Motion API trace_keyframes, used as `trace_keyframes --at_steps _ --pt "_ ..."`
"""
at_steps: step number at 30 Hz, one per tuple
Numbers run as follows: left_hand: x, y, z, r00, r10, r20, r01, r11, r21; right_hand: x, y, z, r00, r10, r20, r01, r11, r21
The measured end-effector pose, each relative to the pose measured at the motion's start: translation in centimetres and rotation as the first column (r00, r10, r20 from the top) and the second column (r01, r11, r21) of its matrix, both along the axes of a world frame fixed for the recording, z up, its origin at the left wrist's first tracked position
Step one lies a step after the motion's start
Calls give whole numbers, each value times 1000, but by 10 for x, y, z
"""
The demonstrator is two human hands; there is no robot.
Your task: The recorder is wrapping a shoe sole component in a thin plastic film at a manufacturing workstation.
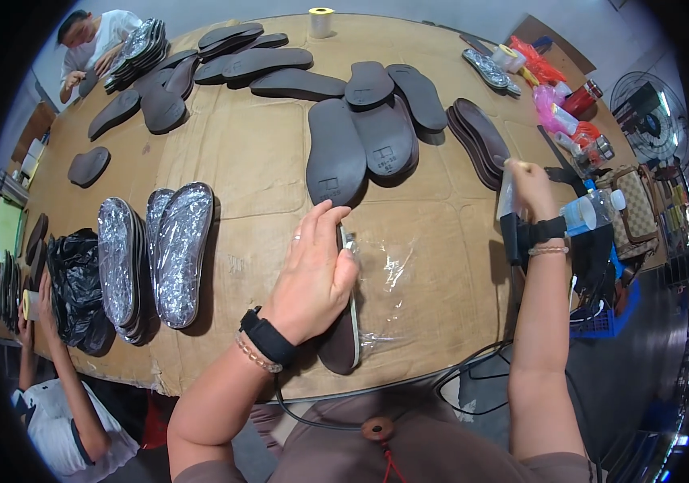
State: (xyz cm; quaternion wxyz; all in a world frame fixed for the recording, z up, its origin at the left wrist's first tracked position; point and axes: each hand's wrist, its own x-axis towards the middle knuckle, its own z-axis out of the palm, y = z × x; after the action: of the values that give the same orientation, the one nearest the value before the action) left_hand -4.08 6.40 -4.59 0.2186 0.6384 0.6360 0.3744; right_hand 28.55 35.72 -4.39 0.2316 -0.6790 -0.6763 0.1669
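Observation:
My left hand [311, 274] presses down on a dark brown shoe sole [343, 342] standing on edge near the table's front, with clear plastic film [389, 274] spread beneath and beside it. My right hand [531, 183] is raised at the table's right edge, fingers closed on a pulled strip of the clear film [507, 196]. Both wrists carry black bands. Bare dark soles [336, 153] lie just beyond my left hand.
Film-wrapped soles [179, 249] are stacked at the left beside a black plastic bag [75, 282]. More dark soles [280, 68] cover the far cardboard-covered table [264, 161]. A tape roll [321, 21] stands at the back. Bottles and bags [570, 121] crowd the right. Other people work at the far left [91, 40] and lower left [55, 410].

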Motion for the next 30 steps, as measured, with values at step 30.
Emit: trace_keyframes --at_steps 30 --pt "-8 4 -2 991 -96 -91 99 995 32 -155 -200 51 485 770 -415 -761 605 234"
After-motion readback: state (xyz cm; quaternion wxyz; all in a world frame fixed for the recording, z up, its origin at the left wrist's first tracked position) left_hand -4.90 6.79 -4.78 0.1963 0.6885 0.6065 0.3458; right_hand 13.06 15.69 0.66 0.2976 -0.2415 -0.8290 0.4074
